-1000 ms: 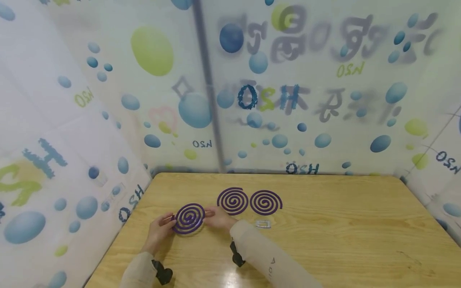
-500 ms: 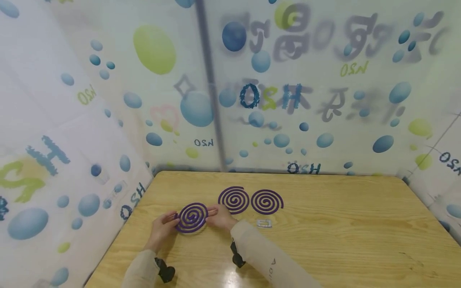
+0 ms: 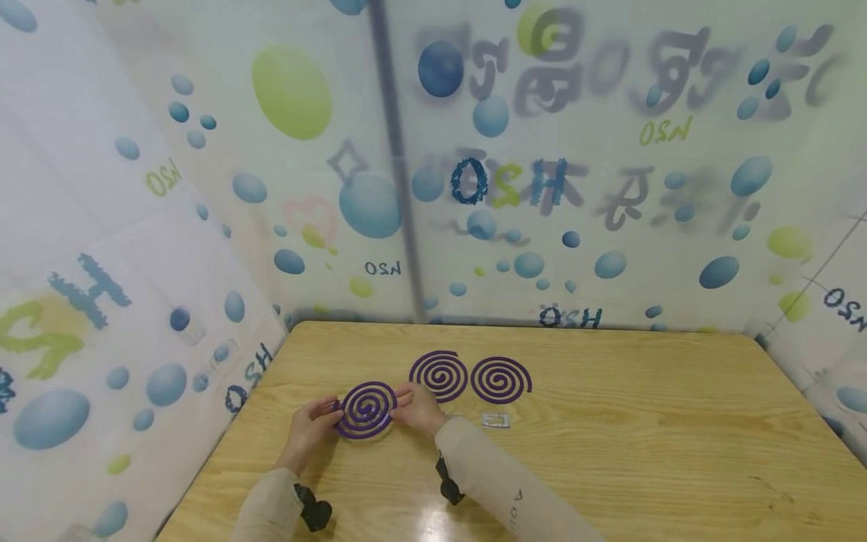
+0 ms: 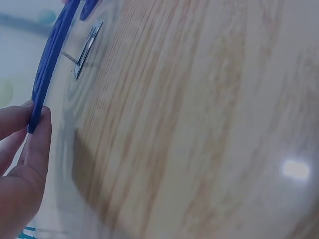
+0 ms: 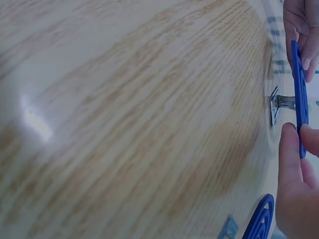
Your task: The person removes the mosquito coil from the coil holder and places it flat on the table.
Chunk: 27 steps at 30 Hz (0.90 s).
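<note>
A purple mosquito coil, blue-looking in the wrist views, is held at its two sides just above the table. My left hand pinches the left edge between thumb and fingers. On the opposite edge, my right hand pinches it the same way. Beneath the coil is a small metal coil stand, whose upright tab reaches the coil's underside. Also visible in the left wrist view are this stand and the coil edge-on. The stand is mostly hidden in the head view.
Two more purple coils, a left one and a right one, lie flat side by side behind my right hand. A second metal stand lies in front of them. The wooden table meets patterned curtains at its back.
Both hands have shifted slightly to the right with the coil between them. The two flat coils and the loose stand have stayed in place.
</note>
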{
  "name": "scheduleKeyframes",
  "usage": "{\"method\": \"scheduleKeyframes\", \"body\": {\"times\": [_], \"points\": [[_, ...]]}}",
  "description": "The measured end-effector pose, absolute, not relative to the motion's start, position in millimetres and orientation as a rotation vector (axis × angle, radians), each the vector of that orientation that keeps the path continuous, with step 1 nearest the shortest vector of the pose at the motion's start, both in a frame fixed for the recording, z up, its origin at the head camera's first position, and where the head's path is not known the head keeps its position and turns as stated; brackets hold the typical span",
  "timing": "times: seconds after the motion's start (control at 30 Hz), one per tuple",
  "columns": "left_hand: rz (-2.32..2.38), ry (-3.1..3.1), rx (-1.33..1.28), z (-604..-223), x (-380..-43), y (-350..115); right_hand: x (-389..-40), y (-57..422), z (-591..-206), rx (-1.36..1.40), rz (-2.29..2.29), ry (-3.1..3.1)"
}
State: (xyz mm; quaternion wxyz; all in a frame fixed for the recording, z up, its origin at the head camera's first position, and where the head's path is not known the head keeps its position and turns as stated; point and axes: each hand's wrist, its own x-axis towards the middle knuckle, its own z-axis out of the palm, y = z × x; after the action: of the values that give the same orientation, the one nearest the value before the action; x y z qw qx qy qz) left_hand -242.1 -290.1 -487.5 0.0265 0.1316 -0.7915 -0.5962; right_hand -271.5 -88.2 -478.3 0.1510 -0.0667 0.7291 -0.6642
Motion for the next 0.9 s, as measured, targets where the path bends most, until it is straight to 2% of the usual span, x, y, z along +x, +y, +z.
{"method": "scheduleKeyframes", "body": {"times": [0.9], "points": [[-1.960, -2.390, 0.362, -488.9, -236.9, -273.8, -268.1, -66.2, -473.1, -0.290, -1.655, 2.355]]}}
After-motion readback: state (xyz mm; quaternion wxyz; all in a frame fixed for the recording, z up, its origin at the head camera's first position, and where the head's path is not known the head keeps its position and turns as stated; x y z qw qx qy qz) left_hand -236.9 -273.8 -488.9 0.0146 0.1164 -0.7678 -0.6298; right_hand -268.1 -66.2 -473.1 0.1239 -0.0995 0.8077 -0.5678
